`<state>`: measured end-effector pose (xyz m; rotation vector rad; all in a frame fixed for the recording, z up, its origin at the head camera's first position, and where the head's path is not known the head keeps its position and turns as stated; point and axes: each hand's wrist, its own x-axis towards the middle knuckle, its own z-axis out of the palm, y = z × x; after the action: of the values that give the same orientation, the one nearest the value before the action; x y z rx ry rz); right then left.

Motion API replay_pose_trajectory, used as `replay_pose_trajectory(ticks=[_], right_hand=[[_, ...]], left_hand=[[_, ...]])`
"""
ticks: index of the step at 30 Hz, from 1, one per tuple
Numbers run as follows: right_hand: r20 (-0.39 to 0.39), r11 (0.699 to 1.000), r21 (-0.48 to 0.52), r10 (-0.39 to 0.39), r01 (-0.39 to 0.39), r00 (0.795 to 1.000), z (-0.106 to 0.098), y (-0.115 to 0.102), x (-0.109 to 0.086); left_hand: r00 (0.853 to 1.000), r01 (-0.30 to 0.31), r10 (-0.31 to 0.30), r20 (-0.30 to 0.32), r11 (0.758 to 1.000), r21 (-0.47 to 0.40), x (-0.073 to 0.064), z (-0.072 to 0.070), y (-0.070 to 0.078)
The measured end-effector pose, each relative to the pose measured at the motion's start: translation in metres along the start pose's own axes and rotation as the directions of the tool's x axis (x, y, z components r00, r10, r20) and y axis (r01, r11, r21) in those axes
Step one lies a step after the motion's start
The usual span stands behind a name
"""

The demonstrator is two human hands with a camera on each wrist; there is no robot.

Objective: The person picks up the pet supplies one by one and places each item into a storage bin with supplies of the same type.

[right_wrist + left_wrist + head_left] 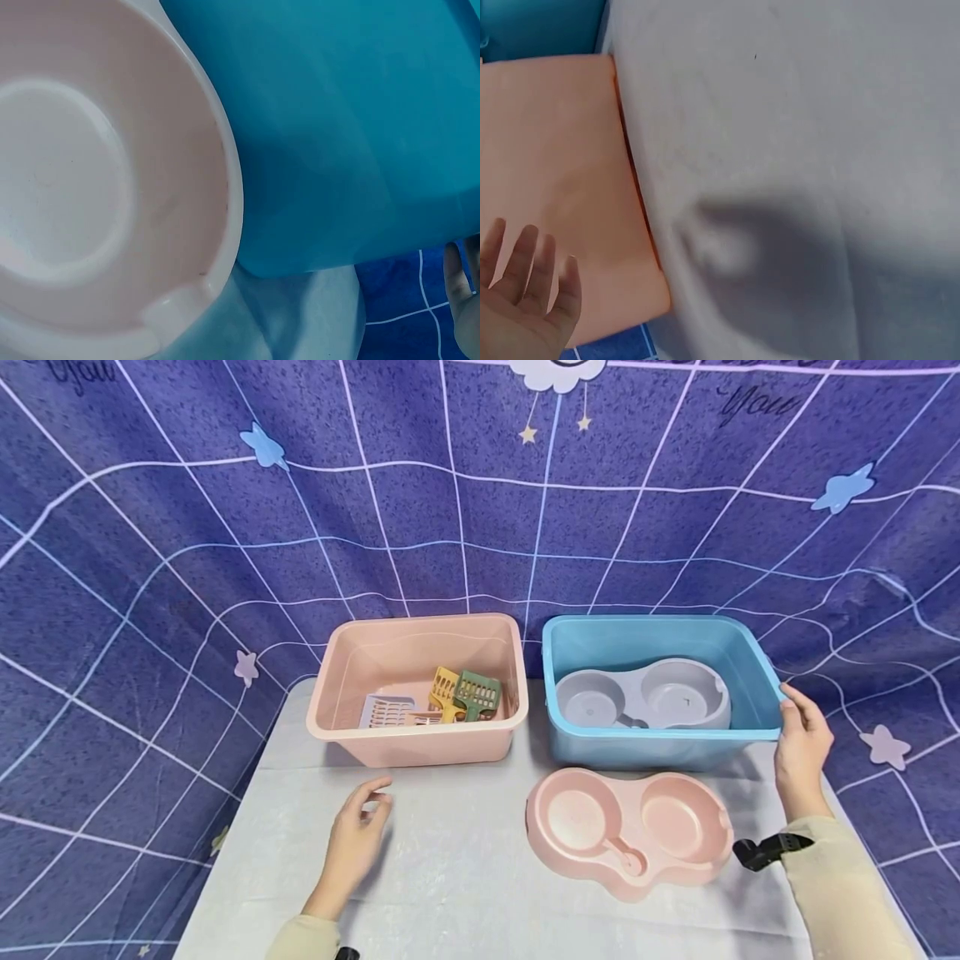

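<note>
My left hand (356, 842) hovers above the table in front of a pink plastic bin (427, 749), its fingers loosely bent and holding nothing. Inside that bin lie a green slotted scoop (477, 692), a yellow slotted scoop (442, 687) and a pale lilac one (387, 711). At the right end of a blue bin (637, 748), my right hand (804, 752) has its fingertips against the outer rim. A grey double bowl (637, 693) sits in the blue bin. On the table before it rests a pink double bowl (628, 831), also large in the right wrist view.
Both bins stand side by side at the back of a table (450, 877) with a pale cover, a narrow gap between them. A blue curtain (480, 510) with a grid and stars hangs behind and along the sides.
</note>
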<state>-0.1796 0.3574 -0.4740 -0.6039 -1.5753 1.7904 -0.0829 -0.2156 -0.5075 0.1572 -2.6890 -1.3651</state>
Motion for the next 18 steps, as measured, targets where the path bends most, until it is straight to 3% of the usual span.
replay_pose_trajectory(ticks=[3,9,18], right_hand=[[-0.003,1.0,0.005,0.001,-0.001,1.0,0.0,0.0,0.0],[-0.003,1.0,0.02,0.002,-0.002,1.0,0.0,0.0,0.001],[0.011,0.998,0.062,-0.005,0.004,1.0,0.001,-0.001,0.0]], left_hand=[[0.999,0.013,-0.013,0.051,1.0,0.002,0.0,0.007,0.002],[0.995,0.043,-0.043,0.092,0.999,-0.003,0.004,0.024,0.008],[0.986,0.0,0.006,0.165,0.999,-0.037,0.008,0.052,0.023]])
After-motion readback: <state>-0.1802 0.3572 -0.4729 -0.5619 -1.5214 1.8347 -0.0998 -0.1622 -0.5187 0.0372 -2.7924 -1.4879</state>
